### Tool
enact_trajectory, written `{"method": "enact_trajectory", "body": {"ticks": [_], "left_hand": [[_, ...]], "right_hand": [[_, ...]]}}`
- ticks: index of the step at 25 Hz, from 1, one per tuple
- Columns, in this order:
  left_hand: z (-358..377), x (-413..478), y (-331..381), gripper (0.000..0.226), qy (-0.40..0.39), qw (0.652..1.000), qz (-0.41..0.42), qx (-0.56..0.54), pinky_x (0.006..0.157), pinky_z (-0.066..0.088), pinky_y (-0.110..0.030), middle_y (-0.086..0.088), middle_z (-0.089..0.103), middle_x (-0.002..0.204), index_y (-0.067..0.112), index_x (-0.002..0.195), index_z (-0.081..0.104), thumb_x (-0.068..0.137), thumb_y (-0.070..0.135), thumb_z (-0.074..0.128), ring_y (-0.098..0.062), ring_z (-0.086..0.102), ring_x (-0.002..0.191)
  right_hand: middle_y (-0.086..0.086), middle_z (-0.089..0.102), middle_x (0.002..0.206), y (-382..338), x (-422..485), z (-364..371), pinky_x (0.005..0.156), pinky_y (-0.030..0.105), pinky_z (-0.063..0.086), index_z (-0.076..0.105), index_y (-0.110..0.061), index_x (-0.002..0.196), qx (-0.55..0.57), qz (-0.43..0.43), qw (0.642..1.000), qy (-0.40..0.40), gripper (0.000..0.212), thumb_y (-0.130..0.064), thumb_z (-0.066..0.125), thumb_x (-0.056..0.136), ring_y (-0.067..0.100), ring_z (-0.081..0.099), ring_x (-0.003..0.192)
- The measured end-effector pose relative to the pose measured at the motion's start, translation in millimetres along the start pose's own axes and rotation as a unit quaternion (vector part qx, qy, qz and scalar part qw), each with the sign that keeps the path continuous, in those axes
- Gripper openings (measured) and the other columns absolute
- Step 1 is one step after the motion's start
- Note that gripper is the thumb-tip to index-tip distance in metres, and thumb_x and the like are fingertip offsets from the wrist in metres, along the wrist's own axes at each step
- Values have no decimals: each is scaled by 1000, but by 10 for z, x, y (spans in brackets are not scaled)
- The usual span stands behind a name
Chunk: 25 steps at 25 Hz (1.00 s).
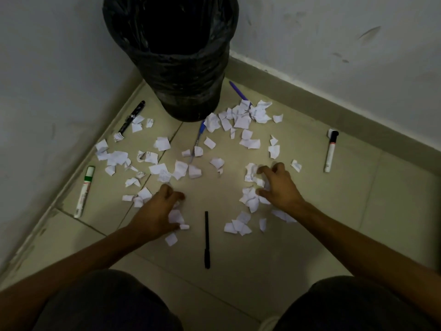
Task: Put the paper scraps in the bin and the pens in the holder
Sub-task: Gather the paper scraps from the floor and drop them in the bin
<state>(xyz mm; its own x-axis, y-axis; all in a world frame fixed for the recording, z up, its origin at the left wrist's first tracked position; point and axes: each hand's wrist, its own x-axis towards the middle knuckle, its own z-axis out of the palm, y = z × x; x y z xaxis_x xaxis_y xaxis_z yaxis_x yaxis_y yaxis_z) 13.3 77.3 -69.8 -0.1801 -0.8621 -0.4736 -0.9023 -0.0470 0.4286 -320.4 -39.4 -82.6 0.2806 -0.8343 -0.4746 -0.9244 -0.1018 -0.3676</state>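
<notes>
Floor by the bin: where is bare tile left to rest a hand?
Bare tile lies between the left hand and right hand, above the black pen; also right of the black-capped marker, and near the knees. It is crowded with paper scraps before the bin.

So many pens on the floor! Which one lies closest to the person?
The thin all-black pen, lying in the gap between the left hand and right hand, touching no scraps. The others all lie farther away.
</notes>
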Motion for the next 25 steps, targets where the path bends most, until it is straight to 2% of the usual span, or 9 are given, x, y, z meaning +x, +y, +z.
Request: {"method": "enact_trajectory", "body": {"ticks": [3, 6, 9, 14, 16, 18, 21, 23, 25], "left_hand": [[4, 117, -1, 54, 69, 996, 11, -56, 81, 51, -31, -4, 51, 119, 19, 120, 61, 76, 47, 75, -25, 59, 100], [-25, 111, -22, 65, 109, 994, -2, -23, 79, 54, -33, -2, 52, 124, 24, 122, 58, 68, 53, 79, -21, 57, 103], [57, 119, -69, 65, 94, 995, -30, -25, 83, 50, -32, -7, 50, 123, 21, 122, 58, 66, 39, 84, -27, 58, 106], [62, 215, -9, 53, 83, 990, 30, -107, 84, 47, -30, -8, 55, 115, 13, 122, 62, 74, 27, 81, -30, 59, 104], [-35, 125, 32, 62, 107, 991, 32, -78, 93, 48, -35, -7, 53, 126, 19, 125, 59, 71, 39, 82, -27, 53, 114], [-81, -71, 39, 77, 138, 990, 11, -33, 99, 44, -42, -8, 44, 140, 23, 130, 55, 63, 50, 85, -28, 42, 127], [45, -352, -13, 101, 89, 994, -37, 45, 90, 52, -49, -10, 38, 142, 30, 136, 45, 50, 69, 79, -31, 43, 124], [199, -423, -10, 96, 8, 996, -76, 40, 87, 53, -43, -7, 35, 138, 33, 137, 41, 55, 64, 80, -28, 46, 119], [321, -394, 35, 74, -10, 997, -75, -20, 83, 51, -31, -5, 39, 133, 31, 132, 46, 68, 41, 82, -21, 53, 108]], "right_hand": [[15, 51, 121, -32, -19, -37, 88, 36, 48, 55, -22, 129, 36, -44, 997, 45, 59, -40, 76, 78, 33, 54, 109], [12, 47, 134, 191, -73, -202, 88, 41, 48, 50, -23, 132, 21, 53, 990, 126, 62, -50, 70, 80, 33, 46, 121], [16, 46, 134, 437, -32, -260, 91, 43, 46, 47, -19, 133, -5, 137, 986, 97, 62, -38, 69, 78, 38, 45, 120], [16, 55, 118, 190, 7, -123, 86, 33, 51, 61, -12, 123, 100, -8, 993, 62, 42, -5, 66, 82, 31, 61, 97], [10, 59, 122, 172, -149, -161, 88, 36, 53, 60, -18, 126, 115, -23, 991, 69, 47, -16, 73, 81, 26, 63, 98], [8, 56, 128, 272, -382, -186, 89, 36, 52, 54, -25, 130, 90, 56, 992, 74, 60, -37, 76, 75, 28, 59, 110], [8, 40, 143, 378, -745, -14, 100, 46, 42, 44, -32, 139, -106, 112, 986, -58, 80, -71, 62, 71, 35, 40, 126], [9, 35, 149, 332, -867, 149, 102, 40, 38, 41, -31, 145, -128, 69, 985, -92, 74, -59, 64, 81, 35, 37, 130], [14, 45, 136, 265, -863, 251, 88, 28, 42, 51, -17, 137, -9, 33, 999, -38, 57, -33, 71, 86, 35, 52, 118]]}}
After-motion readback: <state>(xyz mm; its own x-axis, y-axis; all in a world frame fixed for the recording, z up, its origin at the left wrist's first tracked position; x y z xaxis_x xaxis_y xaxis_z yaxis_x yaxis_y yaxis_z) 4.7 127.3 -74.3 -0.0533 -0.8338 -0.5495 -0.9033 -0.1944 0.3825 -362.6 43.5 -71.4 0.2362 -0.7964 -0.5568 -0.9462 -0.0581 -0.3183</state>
